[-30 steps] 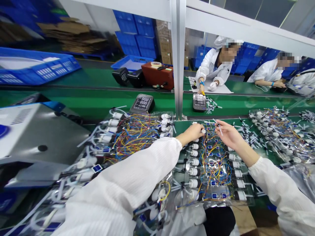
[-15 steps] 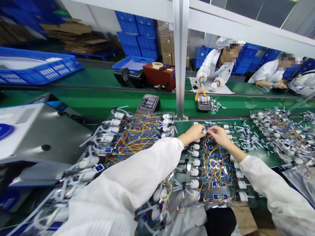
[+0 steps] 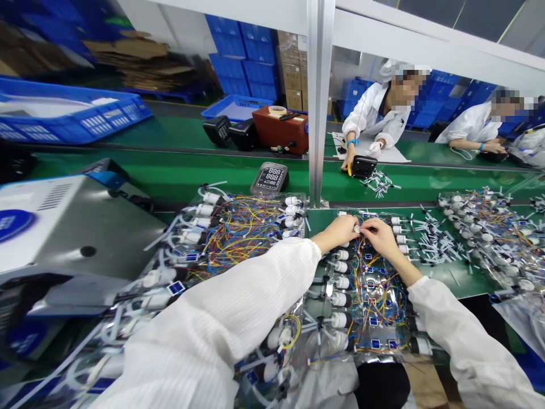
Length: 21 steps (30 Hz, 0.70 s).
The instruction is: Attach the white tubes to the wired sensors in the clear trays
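Observation:
My left hand [image 3: 339,232] is closed on a small white cylindrical part [image 3: 356,229], with its round end showing at the fingertips. Right beside it, my right hand [image 3: 381,236] pinches at that part; whatever sits between its fingertips is too small to name. Both hands are above the far end of a clear plastic tray [image 3: 377,358]. In the tray lie white-and-black cylindrical pumps [image 3: 339,320] in rows along both sides, with red, yellow and blue wires [image 3: 385,304] and small blue squares [image 3: 375,344] between them.
More trays of wired pumps lie left [image 3: 242,227] and right [image 3: 489,233]. Short pale tubes [image 3: 440,238] are scattered on the green table. A display monitor [image 3: 269,178] sits behind, left of a metal post [image 3: 315,113]. Across, a co-worker's hand [image 3: 349,159] holds another monitor [image 3: 364,166].
My right fingertips have come closer to my left ones at the white part. The co-worker across has tipped the monitor so its screen no longer shows. The whole view has shifted slightly.

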Available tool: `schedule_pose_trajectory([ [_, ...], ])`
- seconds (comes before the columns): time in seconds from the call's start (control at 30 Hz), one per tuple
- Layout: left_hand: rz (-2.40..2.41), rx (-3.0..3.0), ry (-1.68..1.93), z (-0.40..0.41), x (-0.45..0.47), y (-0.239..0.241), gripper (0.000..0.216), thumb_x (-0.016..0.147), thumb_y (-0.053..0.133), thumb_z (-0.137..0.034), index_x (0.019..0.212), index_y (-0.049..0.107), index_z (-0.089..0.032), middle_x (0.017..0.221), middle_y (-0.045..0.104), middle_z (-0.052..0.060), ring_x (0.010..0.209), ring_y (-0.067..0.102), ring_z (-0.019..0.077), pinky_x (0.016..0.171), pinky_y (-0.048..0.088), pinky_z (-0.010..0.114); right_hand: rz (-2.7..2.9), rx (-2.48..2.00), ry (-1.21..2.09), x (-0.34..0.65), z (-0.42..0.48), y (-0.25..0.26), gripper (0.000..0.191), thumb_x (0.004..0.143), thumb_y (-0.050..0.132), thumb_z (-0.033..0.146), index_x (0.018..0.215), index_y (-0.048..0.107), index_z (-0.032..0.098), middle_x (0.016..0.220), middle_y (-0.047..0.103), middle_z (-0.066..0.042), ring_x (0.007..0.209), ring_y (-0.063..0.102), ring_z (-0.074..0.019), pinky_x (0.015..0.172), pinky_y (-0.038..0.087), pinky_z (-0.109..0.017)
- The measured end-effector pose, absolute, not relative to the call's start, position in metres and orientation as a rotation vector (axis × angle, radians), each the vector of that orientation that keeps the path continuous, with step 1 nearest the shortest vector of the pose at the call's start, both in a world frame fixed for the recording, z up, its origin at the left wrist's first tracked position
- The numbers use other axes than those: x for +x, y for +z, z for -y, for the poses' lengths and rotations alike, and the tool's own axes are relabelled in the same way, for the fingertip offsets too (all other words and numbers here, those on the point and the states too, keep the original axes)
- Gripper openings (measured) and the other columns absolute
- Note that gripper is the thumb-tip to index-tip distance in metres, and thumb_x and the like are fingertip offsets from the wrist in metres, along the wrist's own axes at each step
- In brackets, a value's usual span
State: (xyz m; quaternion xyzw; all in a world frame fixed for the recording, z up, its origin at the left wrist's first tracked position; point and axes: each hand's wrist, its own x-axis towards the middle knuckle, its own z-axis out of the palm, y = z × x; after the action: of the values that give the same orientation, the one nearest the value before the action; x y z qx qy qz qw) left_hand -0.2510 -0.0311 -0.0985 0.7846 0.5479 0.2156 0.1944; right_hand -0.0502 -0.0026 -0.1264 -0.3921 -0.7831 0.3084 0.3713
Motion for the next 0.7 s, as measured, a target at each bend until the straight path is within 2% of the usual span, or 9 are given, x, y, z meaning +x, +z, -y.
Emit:
schedule_pose_trajectory([
  [0.07, -1.539, 2.198, 0.607, 0.031, -0.251, -0.099, 0.021, 0.083, 0.079, -0.023, 0.103, 0.077, -0.015, 0.101, 0.077, 0.011, 0.097, 0.073, 0.0263, 0.087, 0.055, 0.031, 1.94, -1.047, 0.853, -0.051, 0.003, -0.128, 0.016, 0.089, 0.072, 0.04, 0.091, 0.078, 0.025, 0.098, 0.079, -0.007, 0.092, 0.073, -0.0255, 0.087, 0.058, -0.042],
  [0.17, -1.543, 2.197, 0.607, 0.031, -0.251, -0.099, 0.023, 0.084, 0.079, -0.023, 0.105, 0.077, -0.016, 0.102, 0.077, 0.011, 0.099, 0.072, 0.0261, 0.088, 0.055, 0.031, 1.836, -1.107, 0.981, -0.053, 0.003, -0.129, 0.023, 0.085, 0.076, 0.044, 0.096, 0.077, 0.025, 0.094, 0.079, -0.006, 0.078, 0.072, -0.024, 0.074, 0.06, -0.04],
  [0.33, -1.569, 2.181, 0.591, 0.03, -0.25, -0.099, 0.02, 0.084, 0.081, -0.023, 0.102, 0.078, -0.016, 0.1, 0.077, 0.011, 0.096, 0.073, 0.0268, 0.087, 0.055, 0.032, 1.769, -1.136, 1.047, -0.06, 0.005, -0.134, 0.023, 0.083, 0.076, 0.048, 0.087, 0.072, 0.026, 0.072, 0.073, -0.003, 0.061, 0.068, -0.0229, 0.06, 0.058, -0.038],
  [0.53, -1.611, 2.154, 0.571, 0.033, -0.249, -0.1, 0.022, 0.085, 0.083, -0.028, 0.101, 0.077, -0.015, 0.101, 0.077, 0.012, 0.099, 0.073, 0.0284, 0.087, 0.055, 0.033, 1.847, -1.127, 0.905, -0.064, 0.006, -0.139, 0.018, 0.085, 0.072, 0.043, 0.085, 0.073, 0.025, 0.084, 0.078, -0.005, 0.071, 0.071, -0.024, 0.07, 0.058, -0.038],
  [0.7, -1.648, 2.122, 0.559, 0.034, -0.249, -0.103, 0.018, 0.088, 0.08, -0.03, 0.099, 0.077, -0.016, 0.101, 0.077, 0.012, 0.1, 0.073, 0.0281, 0.09, 0.055, 0.032, 2.013, -1.077, 0.766, -0.067, 0.007, -0.132, 0.009, 0.087, 0.068, 0.03, 0.087, 0.076, 0.026, 0.091, 0.079, -0.003, 0.084, 0.072, -0.0255, 0.086, 0.055, -0.041],
])
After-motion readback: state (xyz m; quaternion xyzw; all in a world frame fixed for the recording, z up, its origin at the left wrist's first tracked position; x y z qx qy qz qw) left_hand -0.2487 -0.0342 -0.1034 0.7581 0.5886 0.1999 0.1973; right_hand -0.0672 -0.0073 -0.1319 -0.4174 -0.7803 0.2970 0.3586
